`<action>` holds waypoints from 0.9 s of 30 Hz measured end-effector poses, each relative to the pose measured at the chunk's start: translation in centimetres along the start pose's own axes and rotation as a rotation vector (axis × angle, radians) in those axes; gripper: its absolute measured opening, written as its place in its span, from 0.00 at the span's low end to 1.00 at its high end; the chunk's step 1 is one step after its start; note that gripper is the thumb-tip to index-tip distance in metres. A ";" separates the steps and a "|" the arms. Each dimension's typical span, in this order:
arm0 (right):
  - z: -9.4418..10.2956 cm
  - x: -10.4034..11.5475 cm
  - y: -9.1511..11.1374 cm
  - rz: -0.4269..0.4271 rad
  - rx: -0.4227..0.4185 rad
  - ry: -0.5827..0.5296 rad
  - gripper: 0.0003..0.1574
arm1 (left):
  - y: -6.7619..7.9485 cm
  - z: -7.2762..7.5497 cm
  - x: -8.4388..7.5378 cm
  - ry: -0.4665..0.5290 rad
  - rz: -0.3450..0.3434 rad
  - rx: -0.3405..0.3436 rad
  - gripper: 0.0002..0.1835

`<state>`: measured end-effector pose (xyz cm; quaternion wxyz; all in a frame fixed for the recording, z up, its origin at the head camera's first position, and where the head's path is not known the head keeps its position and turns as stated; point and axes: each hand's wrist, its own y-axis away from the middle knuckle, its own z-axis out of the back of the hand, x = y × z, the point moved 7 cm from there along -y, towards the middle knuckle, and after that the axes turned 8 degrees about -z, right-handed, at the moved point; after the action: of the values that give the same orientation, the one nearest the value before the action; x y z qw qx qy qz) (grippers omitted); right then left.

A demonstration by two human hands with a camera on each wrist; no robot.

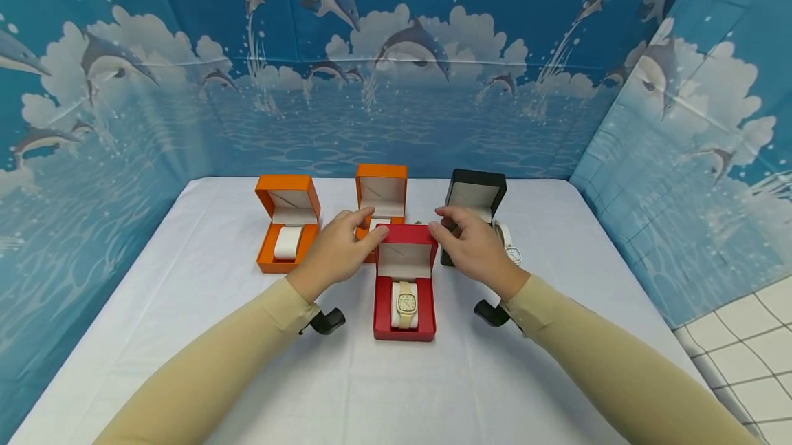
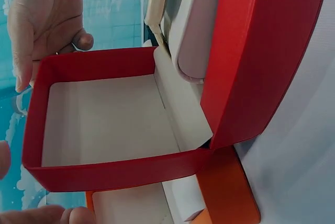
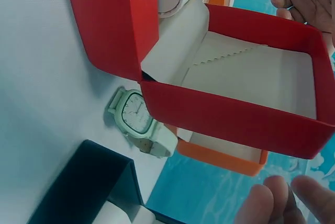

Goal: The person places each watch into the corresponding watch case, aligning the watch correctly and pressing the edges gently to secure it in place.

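Observation:
A red watch box (image 1: 405,335) stands with its lid (image 1: 406,233) raised in the middle of the table. Inside, a cream-strapped watch (image 1: 406,303) sits around a white cushion (image 1: 396,307). My left hand (image 1: 337,249) is at the lid's left top corner, thumb towards it. On the other side, my right hand (image 1: 479,249) is at the right top corner. In the wrist views the fingers (image 2: 47,216) of the left hand and the fingers (image 3: 282,203) of the right look apart from the lid, gripping nothing.
Behind stand two orange watch boxes (image 1: 265,263) (image 1: 381,170) and a black watch box (image 1: 475,175), lids raised. A white watch (image 1: 511,245) lies right of the black one. A pale watch (image 3: 138,116) lies beside the red box. Dolphin-print cloth (image 1: 396,115) backs the white table (image 1: 396,397).

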<state>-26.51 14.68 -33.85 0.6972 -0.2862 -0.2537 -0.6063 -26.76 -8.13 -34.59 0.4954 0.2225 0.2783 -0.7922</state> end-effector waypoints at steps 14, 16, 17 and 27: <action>-1.3 -0.9 -0.4 -0.031 0.108 -0.012 0.27 | -0.5 -1.0 0.7 0.013 0.030 0.034 0.35; -1.3 -1.0 -0.5 -0.040 0.111 -0.015 0.26 | -0.5 -1.1 0.8 0.018 0.033 0.039 0.35; -1.3 -1.1 -0.5 -0.045 0.117 -0.018 0.27 | -0.5 -1.1 0.8 0.020 0.035 0.042 0.35; -1.8 -1.7 -0.4 -0.084 0.167 -0.089 0.30 | -0.5 -1.0 0.8 0.051 0.068 0.068 0.35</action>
<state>-27.13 14.55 -36.22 0.6806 -0.2427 -0.3459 -0.5985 -27.47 -7.82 -35.76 0.5067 0.2687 0.2558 -0.7782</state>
